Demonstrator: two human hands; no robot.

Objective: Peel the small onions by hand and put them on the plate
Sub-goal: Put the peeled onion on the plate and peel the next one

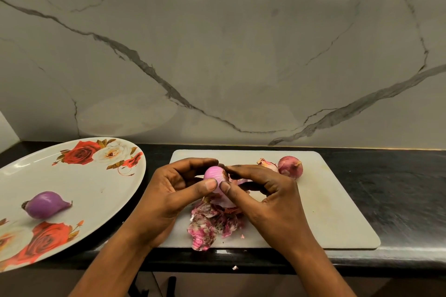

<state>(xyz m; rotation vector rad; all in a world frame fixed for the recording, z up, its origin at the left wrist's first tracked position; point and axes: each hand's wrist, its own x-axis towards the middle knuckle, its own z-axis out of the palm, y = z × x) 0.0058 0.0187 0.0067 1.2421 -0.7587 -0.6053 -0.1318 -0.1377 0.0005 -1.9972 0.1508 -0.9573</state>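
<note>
Head view showed left hand [166, 190] and right hand [270, 198] pinching a half-peeled pink onion [213, 175] over the cutting board [337, 212]; a peeled onion [44, 204] lay on the floral plate [84, 183] at left.

Cut off and covered
The plate [96, 188] runs off the left edge; the left hand [169, 190] and right hand [270, 198] cover much of the held onion [213, 173] and the far part of the peel pile [210, 224].
</note>
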